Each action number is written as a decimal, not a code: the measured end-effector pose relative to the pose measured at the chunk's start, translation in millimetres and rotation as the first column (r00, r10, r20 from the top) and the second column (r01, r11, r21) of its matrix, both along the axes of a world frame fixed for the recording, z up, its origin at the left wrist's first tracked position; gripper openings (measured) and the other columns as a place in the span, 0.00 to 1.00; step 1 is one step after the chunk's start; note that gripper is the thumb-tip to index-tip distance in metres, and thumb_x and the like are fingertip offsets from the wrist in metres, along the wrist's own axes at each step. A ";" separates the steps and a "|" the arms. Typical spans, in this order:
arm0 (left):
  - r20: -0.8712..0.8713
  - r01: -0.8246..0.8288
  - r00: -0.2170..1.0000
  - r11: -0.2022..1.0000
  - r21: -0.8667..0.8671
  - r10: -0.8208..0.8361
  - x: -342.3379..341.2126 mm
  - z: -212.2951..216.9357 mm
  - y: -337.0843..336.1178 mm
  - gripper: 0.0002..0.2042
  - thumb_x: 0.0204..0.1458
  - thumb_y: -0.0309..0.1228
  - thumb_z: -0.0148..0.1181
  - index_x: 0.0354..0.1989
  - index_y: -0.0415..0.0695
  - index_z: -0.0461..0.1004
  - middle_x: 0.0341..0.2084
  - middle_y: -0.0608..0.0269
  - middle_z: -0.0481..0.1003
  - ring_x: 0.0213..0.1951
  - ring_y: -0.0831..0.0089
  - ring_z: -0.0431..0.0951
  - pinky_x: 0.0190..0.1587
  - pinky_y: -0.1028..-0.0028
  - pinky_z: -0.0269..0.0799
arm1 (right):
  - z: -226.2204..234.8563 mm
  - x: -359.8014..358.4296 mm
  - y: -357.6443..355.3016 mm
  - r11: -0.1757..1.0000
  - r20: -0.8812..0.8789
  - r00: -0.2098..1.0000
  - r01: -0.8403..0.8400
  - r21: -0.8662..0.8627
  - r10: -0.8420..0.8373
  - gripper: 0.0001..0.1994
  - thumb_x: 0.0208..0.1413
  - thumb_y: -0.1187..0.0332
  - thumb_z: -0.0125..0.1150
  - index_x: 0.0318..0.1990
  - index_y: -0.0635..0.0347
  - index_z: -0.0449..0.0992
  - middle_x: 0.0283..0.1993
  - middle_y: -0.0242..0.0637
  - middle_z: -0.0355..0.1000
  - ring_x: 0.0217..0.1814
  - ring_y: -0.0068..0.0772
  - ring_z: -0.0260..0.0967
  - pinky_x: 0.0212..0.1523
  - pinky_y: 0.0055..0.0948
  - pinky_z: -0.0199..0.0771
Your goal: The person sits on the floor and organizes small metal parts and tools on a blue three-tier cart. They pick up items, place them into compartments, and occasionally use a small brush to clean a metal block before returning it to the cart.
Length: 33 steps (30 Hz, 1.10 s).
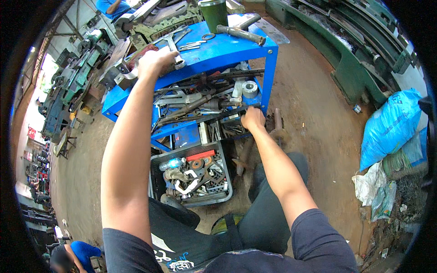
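Note:
My left hand (154,61) rests on the top of a blue metal workbench (214,52), fingers curled over its edge beside wrenches (175,43); whether it grips a tool I cannot tell. My right hand (252,119) reaches into the bench's lower shelf (182,129), fingers closed among dark metal bars and tools (200,107) at the shelf's front edge. A silver metal ring (249,88) lies on that shelf just above my right hand. A hammer (241,31) and a dark green can (214,13) stand on the bench top.
A grey plastic crate (193,175) of mixed parts sits on the floor under the bench. A green lathe (346,50) runs along the right; blue sacks (391,127) lie beside it. More machines (73,82) stand left. Another person in blue (111,7) is behind the bench.

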State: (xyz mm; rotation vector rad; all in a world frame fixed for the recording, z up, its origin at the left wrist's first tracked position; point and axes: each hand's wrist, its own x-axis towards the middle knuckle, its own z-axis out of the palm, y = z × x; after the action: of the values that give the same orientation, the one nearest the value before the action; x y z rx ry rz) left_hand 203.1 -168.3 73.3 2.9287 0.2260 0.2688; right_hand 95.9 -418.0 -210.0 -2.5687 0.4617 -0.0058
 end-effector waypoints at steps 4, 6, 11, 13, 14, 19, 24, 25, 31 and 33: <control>-0.025 -0.135 0.991 0.988 -0.079 0.133 -9.4 6.5 -4.4 0.35 0.44 0.54 0.66 0.57 0.42 0.80 0.57 0.46 0.78 0.59 0.55 0.79 0.62 0.63 0.73 | -22.6 11.4 4.2 0.977 -0.115 0.990 -0.098 -0.190 0.077 0.12 0.62 0.68 0.58 0.48 0.56 0.85 0.50 0.46 0.82 0.55 0.51 0.81 0.50 0.51 0.82; -0.085 -0.108 0.991 0.992 -0.071 0.102 -14.0 11.5 1.9 0.36 0.40 0.54 0.69 0.55 0.38 0.80 0.54 0.45 0.80 0.56 0.55 0.81 0.59 0.63 0.75 | -28.4 15.5 1.9 0.979 -0.103 0.991 -0.098 -0.178 0.081 0.11 0.63 0.69 0.56 0.44 0.57 0.86 0.50 0.45 0.82 0.56 0.49 0.80 0.51 0.46 0.82; 0.000 -0.087 0.996 0.995 -0.045 0.087 -15.5 3.9 10.4 0.39 0.34 0.53 0.76 0.51 0.34 0.81 0.49 0.43 0.82 0.53 0.55 0.83 0.56 0.64 0.78 | -32.7 10.9 -1.6 0.960 0.022 0.998 -0.054 -0.274 0.062 0.12 0.63 0.67 0.56 0.39 0.58 0.87 0.45 0.43 0.84 0.51 0.47 0.82 0.49 0.43 0.84; 0.057 -0.114 0.992 0.993 -0.017 0.114 -15.9 1.0 14.5 0.38 0.33 0.54 0.76 0.49 0.33 0.82 0.46 0.44 0.83 0.49 0.56 0.85 0.53 0.64 0.79 | -28.6 8.3 -2.3 0.973 -0.021 0.999 -0.035 -0.230 0.031 0.13 0.65 0.67 0.55 0.38 0.58 0.87 0.44 0.44 0.84 0.48 0.48 0.83 0.47 0.44 0.85; 0.075 -0.114 0.991 0.993 -0.009 0.114 -15.9 1.1 17.4 0.38 0.33 0.54 0.76 0.48 0.33 0.82 0.45 0.44 0.83 0.47 0.57 0.85 0.52 0.65 0.80 | -25.0 9.3 -5.2 0.974 0.071 0.997 0.004 -0.225 0.012 0.12 0.65 0.68 0.55 0.38 0.58 0.87 0.43 0.46 0.83 0.48 0.49 0.83 0.47 0.44 0.85; 0.118 0.025 0.993 0.976 -0.215 0.001 -41.7 -3.7 52.8 0.38 0.33 0.54 0.77 0.45 0.32 0.82 0.38 0.45 0.84 0.37 0.59 0.86 0.44 0.66 0.81 | -18.8 9.5 -26.3 0.981 0.035 0.999 0.008 -0.193 -0.002 0.13 0.65 0.68 0.54 0.41 0.64 0.85 0.50 0.52 0.79 0.52 0.51 0.80 0.49 0.43 0.84; 0.466 0.225 0.881 0.791 -0.569 0.084 -102.2 -31.1 67.4 0.31 0.38 0.43 0.78 0.47 0.31 0.82 0.34 0.53 0.84 0.34 0.69 0.84 0.40 0.69 0.79 | -49.5 -6.0 5.6 0.948 0.095 0.995 0.061 -0.312 -0.032 0.13 0.61 0.66 0.62 0.44 0.68 0.83 0.62 0.59 0.69 0.62 0.48 0.73 0.55 0.40 0.81; 0.411 0.205 0.901 0.700 -0.684 0.138 -119.5 -35.4 70.2 0.28 0.43 0.39 0.78 0.48 0.31 0.81 0.37 0.55 0.84 0.35 0.73 0.83 0.40 0.72 0.78 | -54.1 -9.4 10.2 0.905 0.108 0.994 0.049 -0.424 -0.003 0.13 0.60 0.66 0.62 0.43 0.68 0.83 0.60 0.58 0.72 0.61 0.49 0.74 0.58 0.40 0.80; 0.129 0.129 0.978 0.011 -0.992 0.165 -194.5 -112.8 61.3 0.19 0.54 0.36 0.70 0.48 0.36 0.78 0.33 0.62 0.80 0.30 0.73 0.78 0.30 0.72 0.73 | -27.4 -8.2 5.6 0.967 0.064 0.971 -0.223 -0.120 0.232 0.10 0.50 0.68 0.66 0.37 0.63 0.85 0.40 0.58 0.81 0.49 0.56 0.80 0.65 0.46 0.70; -0.004 0.013 0.995 -0.175 -0.985 0.096 -199.1 -152.0 51.5 0.18 0.56 0.40 0.65 0.49 0.40 0.76 0.35 0.60 0.78 0.34 0.71 0.77 0.33 0.70 0.71 | -6.7 -7.4 3.1 0.973 0.147 0.963 -0.222 -0.057 0.228 0.09 0.49 0.66 0.67 0.35 0.62 0.85 0.38 0.58 0.80 0.49 0.55 0.80 0.58 0.50 0.75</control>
State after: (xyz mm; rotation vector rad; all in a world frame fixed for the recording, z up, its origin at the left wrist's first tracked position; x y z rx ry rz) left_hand 3.9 -116.8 -78.7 1.1825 0.3133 0.0808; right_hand 88.5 -414.8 -216.7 -2.6217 0.1118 -0.1309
